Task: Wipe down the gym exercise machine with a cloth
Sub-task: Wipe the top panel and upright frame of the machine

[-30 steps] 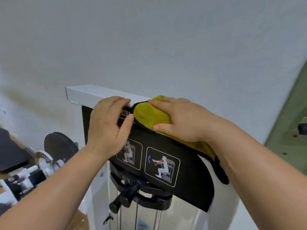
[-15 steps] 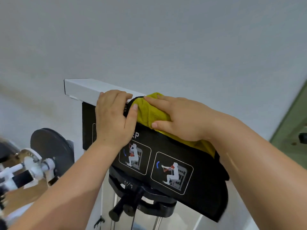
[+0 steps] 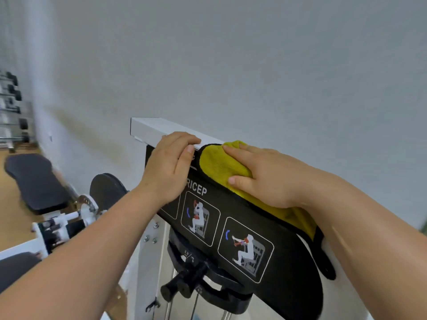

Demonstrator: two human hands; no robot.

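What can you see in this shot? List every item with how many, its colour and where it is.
gym machine: one, white frame, centre
top bar: one, white, across the machine's top
instruction panel: one, black, lettered "RICEP", below the top bar
pictograms: two in full, white figures, on the panel
knob: one, black, beneath the panel
cloth: one, yellow with black trim, draped over the machine's top edge
bench pad: one, black, left
round pad: one, black, left of the machine
weight rack: one, blurred, far left
wall: grey-white, behind
left hand: one, fingers hooked over the top bar
right hand: one, pressing flat on the cloth
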